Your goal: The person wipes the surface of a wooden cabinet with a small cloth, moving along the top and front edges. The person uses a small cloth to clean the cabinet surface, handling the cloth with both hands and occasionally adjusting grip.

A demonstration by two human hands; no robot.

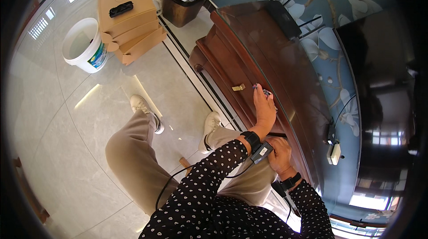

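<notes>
My left hand (264,110) presses against the front of a dark red wooden cabinet (247,100). Bunched under its fingers is a small patterned cloth (266,93), mostly hidden by the hand. Just left of these fingers is a brass drawer pull (238,87). Nearer my body, my right hand (280,155) lies beside the cabinet's front edge, over my knee, with bent fingers. Its fingertips are partly hidden, so whether it holds anything cannot be told. Black straps with small cabled devices sit at both wrists.
On the glass-topped cabinet is a black router (284,19), with a large dark television (384,105) at the right. A white bucket (80,43), stacked cardboard boxes (133,18) with a black object on top, and a filled waste bin (182,10) stand on the tiled floor.
</notes>
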